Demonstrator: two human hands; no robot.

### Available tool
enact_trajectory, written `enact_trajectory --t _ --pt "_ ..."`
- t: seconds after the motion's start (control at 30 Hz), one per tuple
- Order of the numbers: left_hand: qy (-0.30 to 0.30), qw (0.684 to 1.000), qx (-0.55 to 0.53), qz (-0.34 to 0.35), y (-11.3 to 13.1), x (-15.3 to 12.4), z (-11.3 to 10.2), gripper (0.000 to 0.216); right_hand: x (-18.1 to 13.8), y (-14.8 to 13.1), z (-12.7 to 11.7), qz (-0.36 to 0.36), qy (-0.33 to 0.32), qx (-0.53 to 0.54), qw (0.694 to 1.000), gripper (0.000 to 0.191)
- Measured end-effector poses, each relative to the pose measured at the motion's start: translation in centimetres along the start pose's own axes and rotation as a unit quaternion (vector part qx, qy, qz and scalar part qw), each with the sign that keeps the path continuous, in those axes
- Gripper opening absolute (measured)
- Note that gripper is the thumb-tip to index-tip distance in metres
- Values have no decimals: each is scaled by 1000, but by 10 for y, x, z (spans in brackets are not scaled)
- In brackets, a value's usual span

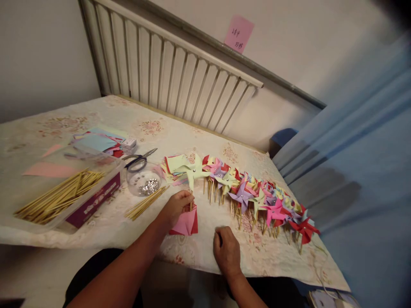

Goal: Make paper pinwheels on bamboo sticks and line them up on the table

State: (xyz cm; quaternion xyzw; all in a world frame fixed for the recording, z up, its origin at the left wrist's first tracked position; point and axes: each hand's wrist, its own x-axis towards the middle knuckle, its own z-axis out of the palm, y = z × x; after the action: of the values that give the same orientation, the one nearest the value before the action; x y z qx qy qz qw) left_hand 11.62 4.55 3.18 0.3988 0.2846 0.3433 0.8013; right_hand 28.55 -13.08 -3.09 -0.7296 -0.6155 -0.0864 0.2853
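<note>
My left hand (177, 206) is closed on the stick of a pale green paper pinwheel (195, 170), which stands upright above my fingers. Under that hand lie pink and red paper squares (185, 223). My right hand (227, 249) rests near the table's front edge, its fingers curled into a fist with nothing showing in it. To the right stand many finished pinwheels, among them a purple one (242, 196) and a red one (305, 228). Left of my left hand is a small bundle of sticks (146, 204).
A clear plastic box (93, 214) of wooden sticks stands on the left. Beside it are a round dish (133, 188) of metal fasteners, scissors (139, 160), a small white box (129, 145) and blue paper sheets (99, 140). A radiator (170, 68) borders the back; a blue curtain (359, 171) hangs right.
</note>
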Motion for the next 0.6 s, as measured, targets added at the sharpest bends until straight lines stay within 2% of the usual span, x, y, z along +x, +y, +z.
enact_trajectory --t 0.6 --pt "-3 1000 24 11 -2 1 -2 36 0 0 0 -5 14 14 1000 14"
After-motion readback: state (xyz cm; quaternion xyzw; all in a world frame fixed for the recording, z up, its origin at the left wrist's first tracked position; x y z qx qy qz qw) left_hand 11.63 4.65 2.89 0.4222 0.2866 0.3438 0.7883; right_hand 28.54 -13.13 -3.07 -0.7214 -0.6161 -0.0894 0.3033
